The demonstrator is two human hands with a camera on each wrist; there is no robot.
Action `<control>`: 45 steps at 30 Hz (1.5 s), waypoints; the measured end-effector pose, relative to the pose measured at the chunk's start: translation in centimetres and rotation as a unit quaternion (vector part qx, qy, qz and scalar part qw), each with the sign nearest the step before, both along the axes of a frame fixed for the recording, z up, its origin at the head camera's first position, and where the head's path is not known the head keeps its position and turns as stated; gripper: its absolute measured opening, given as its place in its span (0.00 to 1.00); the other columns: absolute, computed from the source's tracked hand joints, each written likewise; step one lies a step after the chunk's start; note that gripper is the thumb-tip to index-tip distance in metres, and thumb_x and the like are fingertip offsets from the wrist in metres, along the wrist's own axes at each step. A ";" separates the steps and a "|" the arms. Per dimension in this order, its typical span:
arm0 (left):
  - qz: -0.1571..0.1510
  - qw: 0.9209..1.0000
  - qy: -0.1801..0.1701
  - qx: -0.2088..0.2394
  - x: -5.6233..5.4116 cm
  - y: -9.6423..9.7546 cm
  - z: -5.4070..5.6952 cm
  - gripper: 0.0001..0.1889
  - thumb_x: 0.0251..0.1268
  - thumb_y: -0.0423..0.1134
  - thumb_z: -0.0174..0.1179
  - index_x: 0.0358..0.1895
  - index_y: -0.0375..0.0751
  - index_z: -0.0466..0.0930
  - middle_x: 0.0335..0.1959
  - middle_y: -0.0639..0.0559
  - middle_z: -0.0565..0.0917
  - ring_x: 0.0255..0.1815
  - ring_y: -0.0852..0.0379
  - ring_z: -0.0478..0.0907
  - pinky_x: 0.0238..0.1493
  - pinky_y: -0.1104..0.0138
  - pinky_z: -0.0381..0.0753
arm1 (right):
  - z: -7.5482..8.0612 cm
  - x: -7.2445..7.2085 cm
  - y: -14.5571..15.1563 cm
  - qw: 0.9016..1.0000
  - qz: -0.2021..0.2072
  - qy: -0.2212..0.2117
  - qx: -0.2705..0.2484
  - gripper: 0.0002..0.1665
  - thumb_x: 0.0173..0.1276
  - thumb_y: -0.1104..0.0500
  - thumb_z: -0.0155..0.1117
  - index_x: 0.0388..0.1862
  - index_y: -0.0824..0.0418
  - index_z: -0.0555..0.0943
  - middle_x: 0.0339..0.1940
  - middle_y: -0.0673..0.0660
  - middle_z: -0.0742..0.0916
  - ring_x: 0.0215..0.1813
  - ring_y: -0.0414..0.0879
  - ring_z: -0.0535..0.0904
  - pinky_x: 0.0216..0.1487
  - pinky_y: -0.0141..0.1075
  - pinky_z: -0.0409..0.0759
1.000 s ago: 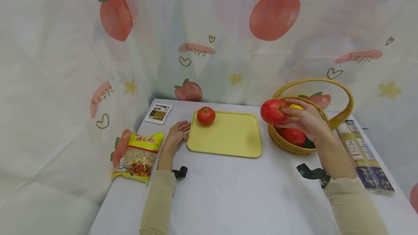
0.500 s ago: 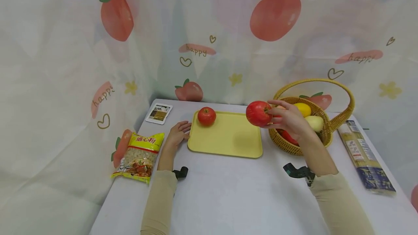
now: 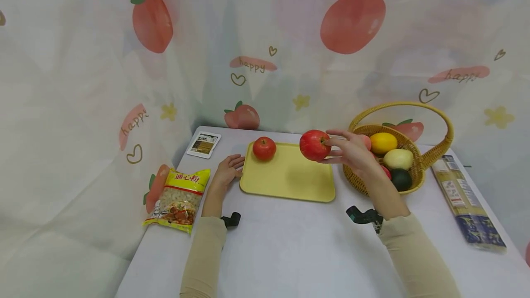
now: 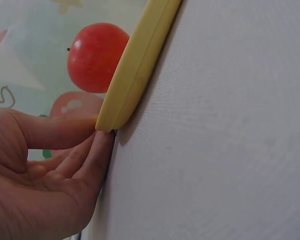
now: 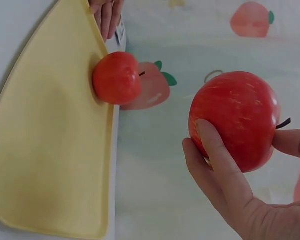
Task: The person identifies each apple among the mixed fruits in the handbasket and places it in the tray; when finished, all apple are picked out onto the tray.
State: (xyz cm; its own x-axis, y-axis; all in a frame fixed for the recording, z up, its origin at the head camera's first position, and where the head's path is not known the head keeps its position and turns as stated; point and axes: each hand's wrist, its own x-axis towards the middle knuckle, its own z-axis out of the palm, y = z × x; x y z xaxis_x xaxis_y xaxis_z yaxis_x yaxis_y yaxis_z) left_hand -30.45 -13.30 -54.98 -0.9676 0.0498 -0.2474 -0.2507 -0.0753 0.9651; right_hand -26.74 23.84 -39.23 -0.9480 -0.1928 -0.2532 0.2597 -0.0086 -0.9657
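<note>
My right hand (image 3: 354,153) holds a red apple (image 3: 314,145) above the right part of a yellow tray (image 3: 290,183). In the right wrist view, fingers and thumb curve round this apple (image 5: 235,120), and its dark stem points toward the thumb. Another red apple (image 3: 264,149) sits on the tray near its far left corner. At the tray's left edge is my left hand (image 3: 227,171). The left wrist view has its thumb on the tray's rim (image 4: 132,75) and its fingers below, pinching the edge.
On the right stands a wicker basket (image 3: 445,141) with a tall handle, holding several fruits. Beside it lies a long noodle pack (image 3: 468,201). To the left are a yellow pasta bag (image 3: 179,200) and a small white packet (image 3: 204,145). Printed cloth hangs behind the table.
My right hand has carried the apple leftward from over the basket to over the tray, uncovering the fruit in the basket. The left hand has stayed at the tray's edge.
</note>
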 end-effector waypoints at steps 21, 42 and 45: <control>0.005 1.000 0.001 -0.011 0.0 0.1 0.3 0.42 0.55 0.07 0.53 0.77 0.31 0.64 0.72 0.35 0.75 0.74 0.43 0.73 0.73 0.52 0.73 | -5.8 -4.8 -3.4 0.999 0.003 -0.039 -0.030 0.35 0.79 0.62 0.56 0.77 0.75 0.58 0.71 0.68 0.67 0.46 0.62 0.88 0.59 0.61 0.78; 0.006 1.000 -0.003 -0.025 -0.2 0.0 -0.1 0.41 0.55 0.09 0.55 0.76 0.33 0.66 0.71 0.37 0.77 0.73 0.44 0.74 0.73 0.53 0.73 | -9.7 -7.5 -5.1 0.994 -0.064 -0.085 -0.015 0.31 0.76 0.62 0.59 0.72 0.74 0.67 0.70 0.66 0.70 0.68 0.71 0.74 0.62 0.59 0.78; 0.004 1.000 -0.002 -0.028 -0.3 0.0 -0.1 0.40 0.56 0.09 0.54 0.76 0.34 0.66 0.71 0.37 0.77 0.73 0.44 0.74 0.73 0.53 0.73 | -10.0 -7.8 -5.3 0.993 -0.077 -0.093 -0.017 0.31 0.75 0.62 0.60 0.72 0.73 0.67 0.73 0.65 0.69 0.69 0.72 0.73 0.63 0.59 0.77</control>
State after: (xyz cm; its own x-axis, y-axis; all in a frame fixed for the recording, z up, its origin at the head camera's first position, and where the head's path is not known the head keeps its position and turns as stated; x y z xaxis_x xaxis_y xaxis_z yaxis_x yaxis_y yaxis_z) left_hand -30.71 -13.31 -55.08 -0.9670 0.0286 -0.2530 -0.2537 -0.0230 0.9670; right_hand -34.54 18.57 -49.26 -0.9044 -0.0599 -0.4225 0.4265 -0.0933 -0.8997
